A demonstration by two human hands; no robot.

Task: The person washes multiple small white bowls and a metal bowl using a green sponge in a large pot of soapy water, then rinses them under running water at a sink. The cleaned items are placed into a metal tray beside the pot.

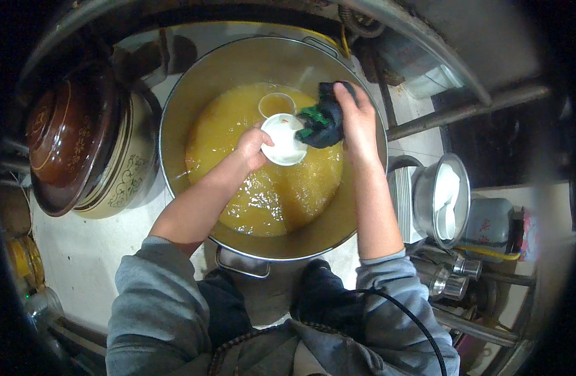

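A large round metal pot point(368, 207) stands before me, partly filled with yellowish, shiny liquid point(269, 197). Over it, my left hand point(256, 146) grips a small white bowl point(285, 141) by its left side. My right hand point(358, 110) holds a bunched dark cloth with green patches point(323, 120) at the bowl's right. Just behind the white bowl, a round container with a pale rim point(277, 105) is in the liquid; the bowl partly covers it. The palm side of my right hand is hidden.
A brown-lidded ceramic crock point(95, 141) stands at the left. On the right are a metal basin point(419, 202) holding white dishes, a stack of pale square items point(401, 202), metal canisters point(450, 284) and a grey plastic jug point(489, 225). Metal bars point(466, 113) cross the upper right.
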